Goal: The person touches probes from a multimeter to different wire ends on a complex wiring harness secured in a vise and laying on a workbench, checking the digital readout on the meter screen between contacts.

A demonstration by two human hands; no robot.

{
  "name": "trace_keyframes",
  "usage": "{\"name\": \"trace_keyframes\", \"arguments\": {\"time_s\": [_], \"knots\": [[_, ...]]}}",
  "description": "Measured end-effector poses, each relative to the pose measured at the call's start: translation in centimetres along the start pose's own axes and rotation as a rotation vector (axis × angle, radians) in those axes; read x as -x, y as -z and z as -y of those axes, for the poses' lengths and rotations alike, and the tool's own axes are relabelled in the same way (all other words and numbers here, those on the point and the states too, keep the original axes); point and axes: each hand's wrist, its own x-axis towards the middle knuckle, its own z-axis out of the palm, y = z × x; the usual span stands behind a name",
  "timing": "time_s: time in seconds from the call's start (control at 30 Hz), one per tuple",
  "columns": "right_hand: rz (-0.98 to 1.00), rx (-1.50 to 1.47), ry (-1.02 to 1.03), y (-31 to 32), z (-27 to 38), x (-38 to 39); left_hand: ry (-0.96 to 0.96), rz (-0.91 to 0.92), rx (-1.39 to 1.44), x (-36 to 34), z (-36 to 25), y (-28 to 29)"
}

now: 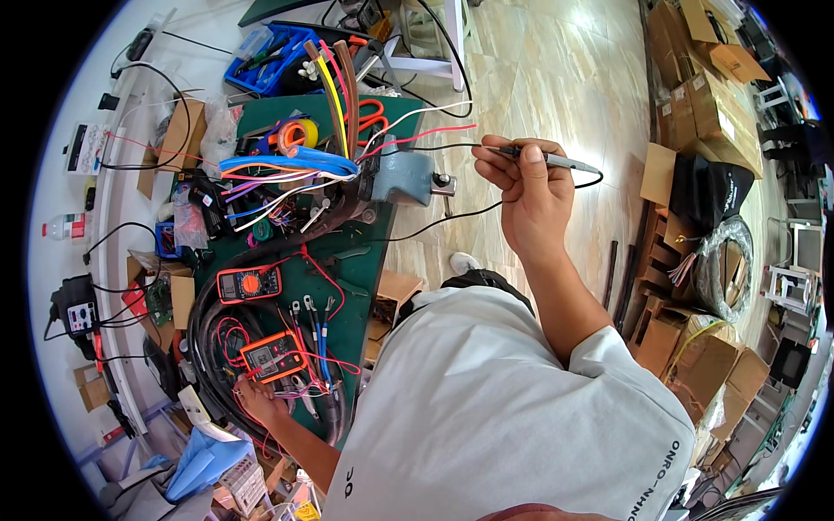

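Note:
My right hand is raised over the floor, right of the bench. Its fingers pinch a grey pen-shaped test probe with a black lead, against the end of a thin black wire coming from the vise. At the bench's lower left my left hand is closed on what looks like a red test probe, beside an orange multimeter. Thin wires near those fingers partly hide the grip. A thick cable with fanned-out blue cores sits at the blue-grey vise.
A second orange multimeter lies on the green bench top. Coiled black cable surrounds both meters. Orange-handled scissors and a blue tool bin are farther off. Cardboard boxes line the right side.

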Motion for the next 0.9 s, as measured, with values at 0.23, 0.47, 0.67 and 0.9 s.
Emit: {"name": "trace_keyframes", "arguments": {"time_s": [0.23, 0.47, 0.67, 0.9], "knots": [[0.012, 0.048, 0.014, -0.2, 0.3, 0.0, -0.003, 0.029, 0.030, 1.2, -0.7, -1.4], [0.020, 0.065, 0.019, -0.1, 0.3, 0.0, -0.009, -0.011, 0.015, 1.2, -0.4, -1.1], [0.012, 0.062, -0.020, -0.6, 0.4, 0.3, -0.029, 0.059, 0.101, 1.1, 0.3, 0.0], [0.013, 0.061, 0.032, 0.2, 0.2, 0.1, -0.030, 0.022, 0.096, 1.2, -0.1, -1.1]]}}
